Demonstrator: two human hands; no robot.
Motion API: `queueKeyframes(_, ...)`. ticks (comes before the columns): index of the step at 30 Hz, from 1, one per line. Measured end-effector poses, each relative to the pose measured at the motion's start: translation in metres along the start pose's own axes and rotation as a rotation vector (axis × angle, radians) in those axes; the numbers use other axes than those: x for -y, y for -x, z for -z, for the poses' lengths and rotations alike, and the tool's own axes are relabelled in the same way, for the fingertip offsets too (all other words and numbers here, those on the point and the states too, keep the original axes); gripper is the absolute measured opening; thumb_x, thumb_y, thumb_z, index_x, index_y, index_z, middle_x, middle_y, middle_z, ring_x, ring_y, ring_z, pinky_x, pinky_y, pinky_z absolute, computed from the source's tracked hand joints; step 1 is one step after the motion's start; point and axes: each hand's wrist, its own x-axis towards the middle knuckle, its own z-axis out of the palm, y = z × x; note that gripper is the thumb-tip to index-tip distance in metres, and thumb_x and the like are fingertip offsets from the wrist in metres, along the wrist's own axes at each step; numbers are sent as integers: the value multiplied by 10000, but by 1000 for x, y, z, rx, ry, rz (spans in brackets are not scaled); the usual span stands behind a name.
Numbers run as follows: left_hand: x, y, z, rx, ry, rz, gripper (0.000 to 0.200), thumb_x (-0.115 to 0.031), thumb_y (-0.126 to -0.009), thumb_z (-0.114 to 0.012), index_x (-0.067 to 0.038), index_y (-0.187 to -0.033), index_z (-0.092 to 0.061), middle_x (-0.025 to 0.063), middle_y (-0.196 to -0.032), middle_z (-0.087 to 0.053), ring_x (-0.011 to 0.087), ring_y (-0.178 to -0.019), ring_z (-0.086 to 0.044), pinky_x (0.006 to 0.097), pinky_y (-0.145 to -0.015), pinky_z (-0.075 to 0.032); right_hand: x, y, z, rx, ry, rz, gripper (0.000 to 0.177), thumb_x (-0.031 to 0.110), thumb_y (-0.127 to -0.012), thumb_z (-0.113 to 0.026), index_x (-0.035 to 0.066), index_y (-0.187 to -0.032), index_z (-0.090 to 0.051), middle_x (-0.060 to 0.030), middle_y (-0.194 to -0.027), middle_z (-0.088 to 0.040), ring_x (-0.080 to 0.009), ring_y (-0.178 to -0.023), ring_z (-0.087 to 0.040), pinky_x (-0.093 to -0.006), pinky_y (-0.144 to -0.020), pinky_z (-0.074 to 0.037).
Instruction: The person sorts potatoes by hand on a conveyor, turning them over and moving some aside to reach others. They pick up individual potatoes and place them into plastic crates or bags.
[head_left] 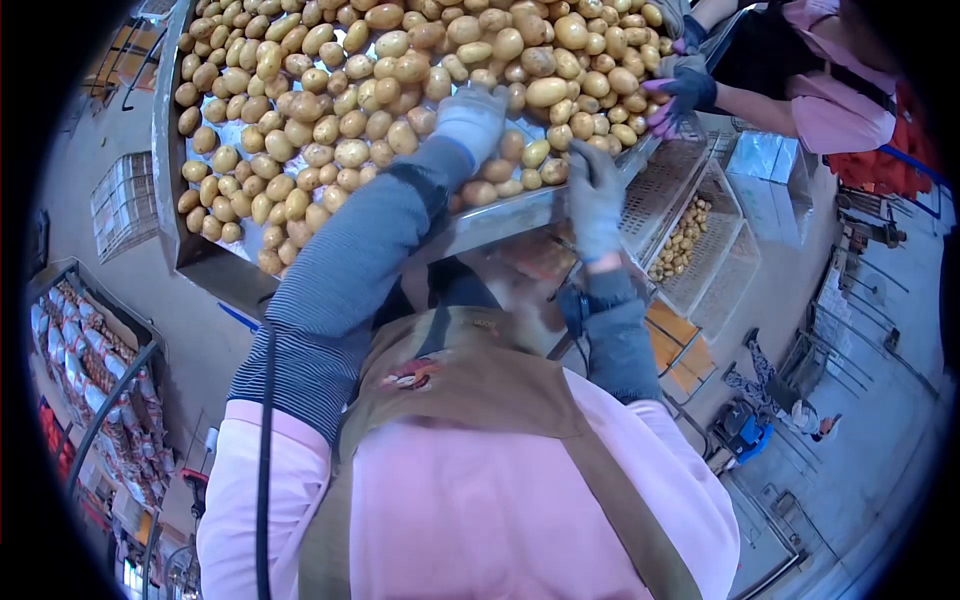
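Observation:
Many potatoes lie spread over a metal-edged sorting table. My left hand, in a pale glove, reaches in among them near the middle. Its fingers point down into the potatoes and are partly hidden, so what they hold, if anything, does not show. At the table's near right edge is my right hand, also gloved. Its fingers stretch forward beside a few potatoes, with nothing visible in them. Dark sleeves cover both forearms.
A co-worker's gloved hands are at the table's right side. Plastic crates stand below that edge, one holding potatoes. Filled sacks sit at lower left. A wire basket stands on the floor. Another person is farther right.

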Motion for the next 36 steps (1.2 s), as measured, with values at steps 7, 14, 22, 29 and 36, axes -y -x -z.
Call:
queueKeyframes(7,37,45,3,-233,579,-5,412,-213,-792,-732,-97,-1164,-597,137,-1148,-630,335,-1108,-626,426,-951,-505,22,-75,-41,47,224,226,295,171,-917,-669,64,-1191,-675,-171,-1142,-681,-346,-1067,-651,-398,-949,-512)
queueKeyframes(14,130,211,30,-593,733,377,173,-86,-972,-481,6,-916,-617,72,-874,-591,177,-856,-576,313,-781,-473,53,-24,-31,61,-205,32,254,133,-946,-646,50,-1183,-682,-163,-1104,-692,-321,-1046,-661,-389,-952,-508)
queueKeyframes(22,145,245,21,-490,966,501,329,-81,-910,-606,19,-1221,-645,125,-1127,-672,215,-1022,-669,320,-840,-548,76,-7,-119,378,627,510,469,351,-858,-699,190,-1283,-584,-56,-1170,-600,-289,-950,-634,-402,-706,-566)
queueKeyframes(29,178,140,70,-501,641,466,472,-260,-931,-683,-128,-1372,-578,148,-1304,-608,296,-1138,-636,355,-955,-526,99,-53,-149,522,342,304,400,330,-919,-674,108,-1238,-577,-171,-1123,-597,-359,-1003,-649,-468,-819,-548)
queueKeyframes(36,203,122,88,-198,1264,556,509,-393,-926,-642,-41,-1283,-558,107,-1105,-654,297,-998,-658,392,-883,-546,94,-2,-89,233,50,360,424,165,-898,-682,50,-1297,-595,-196,-1309,-576,-358,-1176,-570,-442,-1041,-455)
